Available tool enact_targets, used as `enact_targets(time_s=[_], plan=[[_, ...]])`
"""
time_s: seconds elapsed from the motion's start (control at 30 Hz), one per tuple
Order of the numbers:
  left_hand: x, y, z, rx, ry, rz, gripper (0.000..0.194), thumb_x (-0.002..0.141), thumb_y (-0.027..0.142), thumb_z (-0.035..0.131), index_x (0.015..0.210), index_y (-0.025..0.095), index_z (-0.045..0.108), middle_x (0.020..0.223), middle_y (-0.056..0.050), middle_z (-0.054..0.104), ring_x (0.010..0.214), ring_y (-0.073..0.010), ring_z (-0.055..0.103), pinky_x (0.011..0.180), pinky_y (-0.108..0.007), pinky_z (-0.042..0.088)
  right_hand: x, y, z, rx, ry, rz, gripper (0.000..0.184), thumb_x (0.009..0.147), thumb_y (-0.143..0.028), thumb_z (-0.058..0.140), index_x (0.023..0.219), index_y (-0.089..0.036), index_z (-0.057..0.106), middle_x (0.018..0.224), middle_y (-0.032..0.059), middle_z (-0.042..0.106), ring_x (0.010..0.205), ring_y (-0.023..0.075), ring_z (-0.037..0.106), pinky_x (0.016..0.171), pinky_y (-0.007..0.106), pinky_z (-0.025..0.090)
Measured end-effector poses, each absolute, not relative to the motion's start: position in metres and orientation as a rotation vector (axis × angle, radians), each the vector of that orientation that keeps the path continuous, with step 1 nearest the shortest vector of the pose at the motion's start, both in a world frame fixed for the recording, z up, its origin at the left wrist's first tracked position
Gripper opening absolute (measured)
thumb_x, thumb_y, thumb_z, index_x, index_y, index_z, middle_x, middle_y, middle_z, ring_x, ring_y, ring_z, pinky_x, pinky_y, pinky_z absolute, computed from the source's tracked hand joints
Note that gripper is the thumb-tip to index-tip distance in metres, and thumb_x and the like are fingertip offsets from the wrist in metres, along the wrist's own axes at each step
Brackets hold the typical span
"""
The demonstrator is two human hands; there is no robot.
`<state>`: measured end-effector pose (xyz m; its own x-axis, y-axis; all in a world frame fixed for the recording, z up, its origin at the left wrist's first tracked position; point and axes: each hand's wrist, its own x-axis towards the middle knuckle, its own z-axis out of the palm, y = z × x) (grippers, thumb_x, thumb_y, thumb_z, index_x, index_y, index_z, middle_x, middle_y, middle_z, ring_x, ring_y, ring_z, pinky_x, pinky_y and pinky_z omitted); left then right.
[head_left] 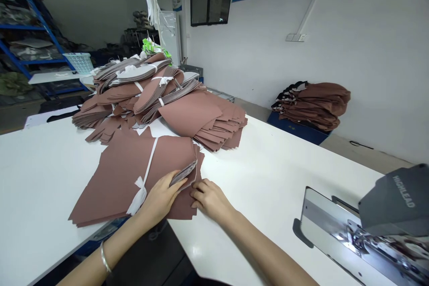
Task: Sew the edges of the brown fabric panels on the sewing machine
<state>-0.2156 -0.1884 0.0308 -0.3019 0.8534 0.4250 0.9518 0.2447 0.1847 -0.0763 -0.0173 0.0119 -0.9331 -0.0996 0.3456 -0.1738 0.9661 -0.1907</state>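
A bundle of brown fabric panels (124,178) lies flat on a white counter (261,187), its long axis running crosswise. Both hands meet at its right end: the left hand (164,194) grasps lifted layers; the right hand (209,196), fingers curled, touches the edge, its grip unclear. The bundle is matte, grey-edged, tied with a white strip (151,158).

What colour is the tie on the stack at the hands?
The tie is white; see head view.
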Motion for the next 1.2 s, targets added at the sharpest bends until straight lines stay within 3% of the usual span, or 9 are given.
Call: enact_targets(time_s=[0.23,0.37,0.5,0.67,0.8,0.9,1.07,1.2], plan=[[-0.212,-0.190,0.038,-1.747,-2.296,-0.641,0.039,0.095,0.030,0.033,0.128,0.029,0.055,0.132,-0.011,0.053,0.118,-0.0250,0.053,0.095,-0.043,0.050,-0.082,-0.010,0.022,0.295,-2.816,0.341,0.016,0.091,-0.032,0.058,0.092,-0.023,0.071,0.107,0.0026,0.066,0.092,0.0159,0.056,0.081,0.024,0.047],[-0.212,-0.190,0.038,-1.728,-2.299,-0.645,0.039,0.095,0.030,0.032,0.127,0.029,0.055,0.132,-0.011,0.053,0.118,-0.0258,0.053,0.095,-0.044,0.050,-0.080,-0.010,0.023,0.281,-2.824,0.293,0.022,0.086,-0.033,0.064,0.101,-0.016,0.068,0.107,0.0053,0.066,0.094,0.0186,0.055,0.084,0.026,0.048],[-0.212,-0.189,0.040,-1.729,-2.303,-0.664,0.039,0.095,0.031,0.032,0.126,0.029,0.056,0.131,-0.011,0.054,0.117,-0.0258,0.054,0.095,-0.044,0.050,-0.080,-0.011,0.024,0.314,-2.832,0.216,0.022,0.091,-0.035,0.057,0.096,-0.017,0.068,0.102,0.0063,0.065,0.088,0.0186,0.055,0.077,0.027,0.048],[-0.210,-0.189,0.035,-1.795,-2.260,-0.486,0.036,0.093,0.028,0.038,0.123,0.025,0.058,0.131,-0.014,0.052,0.118,-0.0285,0.053,0.095,-0.047,0.049,-0.085,-0.018,0.027,0.358,-2.820,0.084,0.026,0.096,-0.017,0.042,0.083,-0.014,0.063,0.082,0.0092,0.061,0.080,0.0203,0.052,0.069,0.030,0.045],[-0.207,-0.189,0.026,-1.762,-2.203,-0.345,0.038,0.088,0.018,0.043,0.124,0.020,0.057,0.134,-0.017,0.050,0.123,-0.0325,0.048,0.101,-0.053,0.042,-0.085,-0.027,0.030,0.257,-2.764,0.027,0.021,0.094,-0.012,0.040,0.088,-0.013,0.061,0.085,0.0107,0.058,0.081,0.0223,0.049,0.070,0.034,0.043],[-0.209,-0.189,0.029,-1.705,-2.266,-0.440,0.049,0.087,0.009,0.033,0.129,0.024,0.053,0.132,-0.014,0.051,0.120,-0.0274,0.052,0.097,-0.045,0.048,-0.081,-0.031,0.027,0.096,-2.724,0.027,0.025,0.097,-0.018,0.036,0.089,-0.014,0.059,0.084,0.0102,0.055,0.078,0.0214,0.047,0.068,0.033,0.041],[-0.217,-0.192,0.047,-1.694,-2.425,-0.703,0.043,0.093,0.022,0.034,0.131,0.030,0.051,0.136,-0.008,0.050,0.119,-0.0209,0.054,0.096,-0.034,0.049,-0.075,-0.027,0.015,0.158,-2.746,0.054,0.029,0.091,-0.042,0.055,0.079,-0.016,0.060,0.082,0.0074,0.055,0.077,0.0204,0.049,0.065,0.031,0.040],[-0.224,-0.194,0.056,-1.671,-2.515,-0.866,0.042,0.092,0.024,0.036,0.130,0.032,0.053,0.135,-0.003,0.050,0.118,-0.0177,0.055,0.098,-0.030,0.046,-0.082,-0.020,0.012,0.231,-2.771,0.065,0.028,0.094,-0.038,0.051,0.079,-0.018,0.062,0.085,0.0057,0.058,0.078,0.0169,0.051,0.069,0.028,0.041]])
